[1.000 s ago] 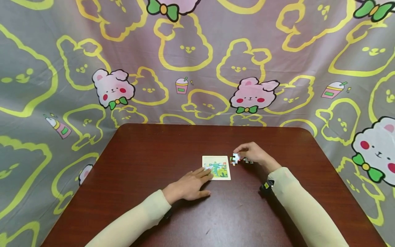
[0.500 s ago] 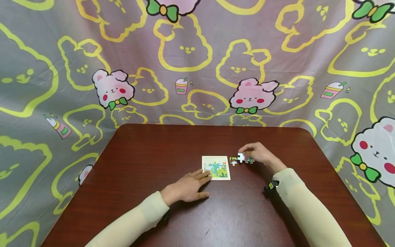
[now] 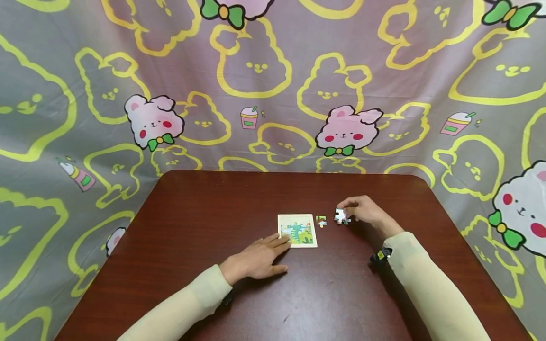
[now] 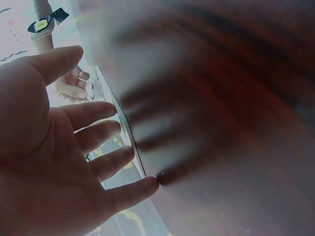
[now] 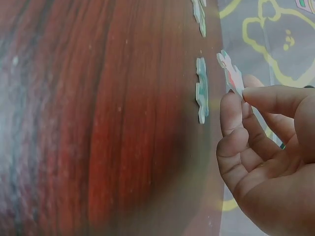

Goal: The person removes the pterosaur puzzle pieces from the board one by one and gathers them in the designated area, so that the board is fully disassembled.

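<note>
My left hand (image 3: 254, 258) lies with straight fingers at the lower left of a small cream-framed puzzle board (image 3: 279, 219) that carries a green dinosaur picture. In the left wrist view the fingertips meet the edge of the board. To the right of it, my right hand (image 3: 366, 211) pinches a white jigsaw piece (image 3: 340, 216) between thumb and fingers. The right wrist view shows this piece tilted, raised over the table, with a bit of red on it. Just under it lies a greenish puzzle piece (image 5: 201, 91). Another puzzle piece (image 3: 321, 221) rests close to the board's right edge.
A dark reddish-brown wooden table (image 3: 213, 203) holds everything. Behind it and at both sides hangs a grey-pink curtain (image 3: 273, 85) with yellow outlines and bear faces. A black wrist device (image 3: 381, 255) sits at the right cuff.
My right hand has moved right with the white jigsaw piece, away from the piece beside the board and over the greenish one. My left hand has stayed at the board, shifting only slightly.
</note>
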A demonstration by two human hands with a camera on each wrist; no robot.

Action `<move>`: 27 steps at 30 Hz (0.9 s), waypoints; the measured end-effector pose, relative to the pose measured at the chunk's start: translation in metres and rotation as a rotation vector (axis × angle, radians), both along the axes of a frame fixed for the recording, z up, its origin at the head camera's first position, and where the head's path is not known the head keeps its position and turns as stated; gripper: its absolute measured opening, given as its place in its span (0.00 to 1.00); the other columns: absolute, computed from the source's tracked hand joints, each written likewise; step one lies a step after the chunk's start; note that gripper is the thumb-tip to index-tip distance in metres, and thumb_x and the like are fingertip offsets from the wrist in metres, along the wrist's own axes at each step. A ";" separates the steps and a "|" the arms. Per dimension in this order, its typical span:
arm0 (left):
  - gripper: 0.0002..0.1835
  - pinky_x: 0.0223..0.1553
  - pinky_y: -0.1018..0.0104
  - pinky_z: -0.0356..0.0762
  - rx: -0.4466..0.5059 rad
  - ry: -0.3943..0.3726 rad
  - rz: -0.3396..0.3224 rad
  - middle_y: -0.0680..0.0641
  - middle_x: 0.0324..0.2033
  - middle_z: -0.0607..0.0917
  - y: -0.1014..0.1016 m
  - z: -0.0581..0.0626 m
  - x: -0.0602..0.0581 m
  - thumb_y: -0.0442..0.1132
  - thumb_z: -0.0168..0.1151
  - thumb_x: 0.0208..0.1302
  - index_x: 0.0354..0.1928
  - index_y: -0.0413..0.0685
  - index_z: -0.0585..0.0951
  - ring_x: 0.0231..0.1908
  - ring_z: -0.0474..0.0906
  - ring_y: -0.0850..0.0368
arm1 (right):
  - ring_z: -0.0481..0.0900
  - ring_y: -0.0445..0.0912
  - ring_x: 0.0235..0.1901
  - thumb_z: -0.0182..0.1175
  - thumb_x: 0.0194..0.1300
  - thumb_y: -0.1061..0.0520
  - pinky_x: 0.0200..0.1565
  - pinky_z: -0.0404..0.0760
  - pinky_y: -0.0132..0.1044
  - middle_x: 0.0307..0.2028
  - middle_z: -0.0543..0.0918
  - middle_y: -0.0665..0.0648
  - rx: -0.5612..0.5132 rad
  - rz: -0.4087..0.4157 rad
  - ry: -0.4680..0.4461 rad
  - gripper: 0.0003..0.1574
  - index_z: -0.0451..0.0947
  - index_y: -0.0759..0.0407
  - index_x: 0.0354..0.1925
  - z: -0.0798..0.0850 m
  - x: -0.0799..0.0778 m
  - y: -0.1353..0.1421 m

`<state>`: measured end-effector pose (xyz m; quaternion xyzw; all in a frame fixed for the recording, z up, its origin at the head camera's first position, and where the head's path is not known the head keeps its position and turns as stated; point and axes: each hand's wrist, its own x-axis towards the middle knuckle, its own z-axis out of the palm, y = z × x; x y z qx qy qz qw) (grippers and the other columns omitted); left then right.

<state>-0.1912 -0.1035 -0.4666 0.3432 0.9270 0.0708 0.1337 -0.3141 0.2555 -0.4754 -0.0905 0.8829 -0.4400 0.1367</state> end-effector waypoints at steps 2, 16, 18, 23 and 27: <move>0.36 0.71 0.41 0.62 0.000 0.001 -0.003 0.52 0.78 0.59 0.000 0.000 0.000 0.60 0.53 0.72 0.76 0.53 0.63 0.78 0.52 0.47 | 0.79 0.50 0.33 0.57 0.70 0.63 0.31 0.77 0.38 0.40 0.85 0.60 -0.002 0.005 0.003 0.14 0.84 0.62 0.51 0.000 0.000 0.002; 0.35 0.70 0.40 0.63 0.015 0.001 -0.004 0.51 0.77 0.61 0.000 -0.001 -0.001 0.59 0.54 0.72 0.76 0.52 0.64 0.78 0.54 0.47 | 0.77 0.47 0.30 0.58 0.66 0.65 0.29 0.76 0.37 0.34 0.85 0.54 -0.003 -0.029 -0.021 0.15 0.83 0.64 0.50 -0.002 0.001 0.028; 0.35 0.71 0.40 0.63 0.013 -0.001 -0.003 0.51 0.77 0.61 0.000 -0.001 -0.001 0.59 0.53 0.72 0.76 0.52 0.64 0.78 0.53 0.47 | 0.76 0.47 0.30 0.58 0.66 0.65 0.29 0.75 0.36 0.35 0.84 0.55 0.001 -0.024 -0.022 0.16 0.83 0.65 0.51 -0.002 0.003 0.032; 0.36 0.71 0.40 0.62 0.004 -0.004 -0.001 0.52 0.77 0.60 -0.001 0.000 -0.002 0.60 0.53 0.72 0.76 0.53 0.63 0.78 0.53 0.48 | 0.75 0.48 0.30 0.58 0.65 0.67 0.28 0.75 0.36 0.36 0.84 0.58 0.014 -0.022 -0.012 0.16 0.82 0.67 0.51 -0.001 0.006 0.038; 0.36 0.71 0.40 0.62 0.006 -0.003 -0.005 0.52 0.77 0.60 -0.001 -0.001 -0.002 0.59 0.53 0.72 0.76 0.53 0.63 0.78 0.53 0.47 | 0.75 0.49 0.31 0.57 0.65 0.68 0.29 0.73 0.37 0.37 0.84 0.60 0.042 -0.031 -0.001 0.16 0.83 0.67 0.50 0.001 0.007 0.041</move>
